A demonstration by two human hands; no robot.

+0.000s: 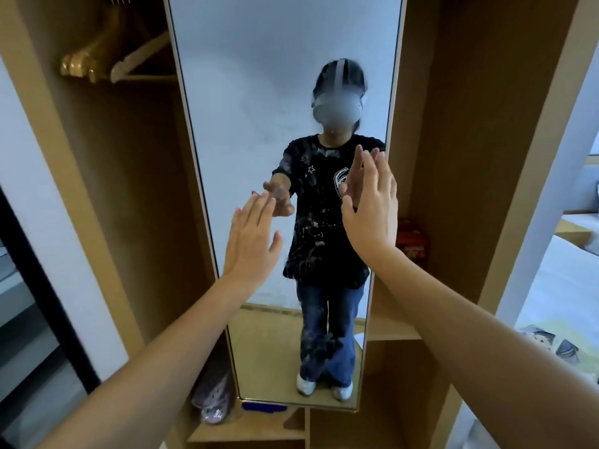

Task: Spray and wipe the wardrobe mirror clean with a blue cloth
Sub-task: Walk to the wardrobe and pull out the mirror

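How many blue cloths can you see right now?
1: a blue cloth on the wardrobe shelf just below the mirror's bottom edge, mostly hidden behind it. Neither hand holds one; others may be out of view.

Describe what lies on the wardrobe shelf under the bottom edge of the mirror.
Under the mirror frame, a blue item, possibly the cloth, peeks out on the shelf. To its left lies a pinkish perforated shoe. The mirror hides the rest of the blue item.

Both hands, left (251,244) and right (372,209), open, empty before smeared mirror (259,92).
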